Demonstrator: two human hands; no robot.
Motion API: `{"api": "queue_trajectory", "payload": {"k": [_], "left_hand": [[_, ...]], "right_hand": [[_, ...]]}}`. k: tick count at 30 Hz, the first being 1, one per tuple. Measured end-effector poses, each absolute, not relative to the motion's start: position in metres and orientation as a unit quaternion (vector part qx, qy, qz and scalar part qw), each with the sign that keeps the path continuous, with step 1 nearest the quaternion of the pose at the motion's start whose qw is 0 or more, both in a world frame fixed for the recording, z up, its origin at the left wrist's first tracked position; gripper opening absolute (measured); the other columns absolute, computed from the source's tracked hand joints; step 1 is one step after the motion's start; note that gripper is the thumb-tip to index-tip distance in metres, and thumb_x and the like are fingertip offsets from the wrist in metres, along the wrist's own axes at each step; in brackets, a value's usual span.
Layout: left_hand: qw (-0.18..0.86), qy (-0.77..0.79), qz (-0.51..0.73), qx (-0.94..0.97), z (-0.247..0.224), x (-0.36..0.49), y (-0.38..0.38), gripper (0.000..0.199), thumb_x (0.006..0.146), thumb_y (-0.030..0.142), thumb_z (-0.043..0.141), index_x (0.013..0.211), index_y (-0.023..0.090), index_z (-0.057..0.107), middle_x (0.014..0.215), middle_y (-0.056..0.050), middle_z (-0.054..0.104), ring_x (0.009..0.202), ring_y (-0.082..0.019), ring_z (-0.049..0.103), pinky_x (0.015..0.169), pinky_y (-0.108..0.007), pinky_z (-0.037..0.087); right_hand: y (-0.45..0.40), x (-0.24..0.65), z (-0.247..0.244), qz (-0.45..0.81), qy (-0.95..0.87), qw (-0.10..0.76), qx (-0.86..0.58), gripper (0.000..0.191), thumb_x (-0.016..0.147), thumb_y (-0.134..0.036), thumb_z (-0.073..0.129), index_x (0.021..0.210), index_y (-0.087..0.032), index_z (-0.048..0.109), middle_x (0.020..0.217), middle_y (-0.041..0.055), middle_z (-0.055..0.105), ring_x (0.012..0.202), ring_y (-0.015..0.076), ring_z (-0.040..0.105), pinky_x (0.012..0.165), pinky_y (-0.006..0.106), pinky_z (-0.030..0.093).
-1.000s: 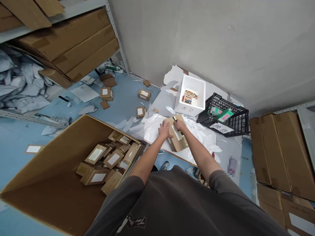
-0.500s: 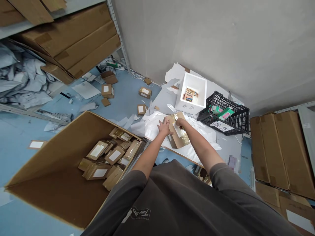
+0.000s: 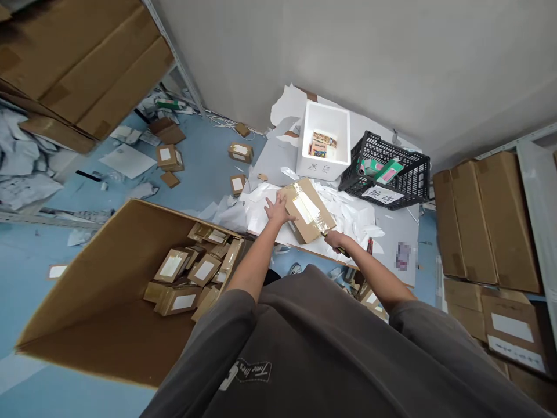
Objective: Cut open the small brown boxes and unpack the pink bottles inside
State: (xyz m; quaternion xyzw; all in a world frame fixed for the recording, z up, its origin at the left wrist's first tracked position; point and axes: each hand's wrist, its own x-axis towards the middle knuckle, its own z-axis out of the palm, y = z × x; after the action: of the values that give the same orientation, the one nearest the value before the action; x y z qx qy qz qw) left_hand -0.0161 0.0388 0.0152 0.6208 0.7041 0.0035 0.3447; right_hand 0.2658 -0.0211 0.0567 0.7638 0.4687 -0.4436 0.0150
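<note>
A taped cardboard box (image 3: pixel 317 223) with a white label lies at an angle on white paper scraps on the table (image 3: pixel 281 155). My left hand (image 3: pixel 278 210) rests on the box's left side with its fingers spread. At the box's near right corner, my right hand (image 3: pixel 337 241) is closed round a cutter (image 3: pixel 344 252), whose tip meets the taped edge. A red and black tool (image 3: pixel 369 246) lies on the table just right of my right hand.
A white foam box (image 3: pixel 324 168) and a black crate (image 3: pixel 418 174) stand at the back of the table. A large open carton (image 3: pixel 100 284) at the left holds several small boxes. More parcels lie on the floor; cartons stand at the right.
My right hand has moved from the top of the box to its near right corner, and the cutter now shows. The box looks tilted up slightly. The whole view has shifted.
</note>
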Motion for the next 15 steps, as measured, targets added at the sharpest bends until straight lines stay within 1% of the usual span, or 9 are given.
{"api": "queue_trajectory", "payload": {"k": [2,3,6,8,9,10,12,14,15], "left_hand": [[0.336,0.706,-0.013,0.623,0.016,-0.017,0.039,0.146,0.062,0.087,0.088,0.18,0.037,0.019,0.191,-0.003,-0.004,0.166,-0.064,-0.005,0.129,-0.078,0.021],[0.331,0.707,-0.019,0.624,0.017,-0.017,0.04,0.146,0.063,0.087,0.087,0.181,0.037,0.018,0.191,-0.004,-0.004,0.167,-0.063,-0.005,0.13,-0.077,0.022],[0.311,0.708,-0.039,0.632,0.023,-0.017,0.041,0.144,0.066,0.089,0.084,0.181,0.032,0.017,0.19,-0.01,-0.002,0.168,-0.06,-0.008,0.13,-0.076,0.02],[0.279,0.708,-0.051,0.647,0.029,-0.013,0.042,0.14,0.071,0.087,0.082,0.181,0.025,0.02,0.189,-0.018,0.001,0.168,-0.059,-0.012,0.131,-0.076,0.015],[0.26,0.699,-0.052,0.664,0.032,-0.01,0.043,0.135,0.075,0.084,0.081,0.18,0.021,0.023,0.188,-0.021,0.004,0.168,-0.058,-0.012,0.132,-0.075,0.013],[0.249,0.678,-0.051,0.69,0.036,-0.005,0.043,0.126,0.08,0.078,0.082,0.178,0.02,0.028,0.187,-0.023,0.011,0.169,-0.056,-0.009,0.133,-0.073,0.012],[0.265,0.588,-0.056,0.762,0.042,0.008,0.043,0.105,0.085,0.061,0.086,0.173,0.024,0.041,0.181,-0.02,0.031,0.17,-0.05,0.007,0.135,-0.064,0.017],[0.305,0.468,-0.078,0.826,0.046,0.025,0.041,0.092,0.081,0.042,0.092,0.164,0.033,0.054,0.171,-0.014,0.047,0.165,-0.044,0.025,0.135,-0.054,0.025],[0.317,0.424,-0.094,0.843,0.047,0.034,0.04,0.091,0.076,0.035,0.096,0.159,0.036,0.06,0.167,-0.012,0.05,0.162,-0.043,0.031,0.133,-0.052,0.027]], "right_hand": [[-0.035,0.271,0.054,-0.449,0.447,0.077,0.77,0.018,0.083,-0.02,0.083,0.078,-0.017,0.067,0.051,0.0128,0.067,0.05,0.0326,0.073,0.057,0.041,0.062],[-0.038,0.27,0.053,-0.447,0.44,0.092,0.773,0.017,0.084,-0.023,0.082,0.079,-0.016,0.068,0.051,0.0133,0.067,0.051,0.0328,0.074,0.058,0.042,0.063],[-0.04,0.265,0.055,-0.454,0.431,0.069,0.777,0.022,0.086,-0.034,0.082,0.083,-0.015,0.071,0.049,0.0124,0.064,0.051,0.0329,0.073,0.062,0.044,0.063],[-0.046,0.269,0.059,-0.484,0.434,0.068,0.757,0.027,0.088,-0.04,0.082,0.084,-0.015,0.072,0.047,0.0103,0.062,0.051,0.0319,0.071,0.062,0.044,0.061],[-0.05,0.275,0.062,-0.499,0.443,0.07,0.742,0.028,0.09,-0.042,0.082,0.085,-0.016,0.072,0.047,0.009,0.061,0.05,0.0306,0.07,0.061,0.042,0.06],[-0.056,0.282,0.065,-0.508,0.456,0.066,0.728,0.029,0.092,-0.044,0.081,0.087,-0.017,0.071,0.048,0.0074,0.061,0.048,0.0288,0.068,0.06,0.041,0.059],[-0.065,0.298,0.068,-0.504,0.485,0.036,0.713,0.029,0.099,-0.047,0.075,0.093,-0.019,0.069,0.05,0.0035,0.062,0.043,0.0242,0.064,0.057,0.036,0.055],[-0.068,0.31,0.067,-0.474,0.503,-0.017,0.723,0.03,0.105,-0.049,0.069,0.1,-0.02,0.066,0.054,0.0,0.063,0.042,0.0206,0.061,0.056,0.032,0.052],[-0.065,0.313,0.064,-0.456,0.503,-0.045,0.732,0.031,0.106,-0.052,0.067,0.103,-0.021,0.064,0.056,-0.0012,0.063,0.042,0.0192,0.061,0.056,0.03,0.05]]}}
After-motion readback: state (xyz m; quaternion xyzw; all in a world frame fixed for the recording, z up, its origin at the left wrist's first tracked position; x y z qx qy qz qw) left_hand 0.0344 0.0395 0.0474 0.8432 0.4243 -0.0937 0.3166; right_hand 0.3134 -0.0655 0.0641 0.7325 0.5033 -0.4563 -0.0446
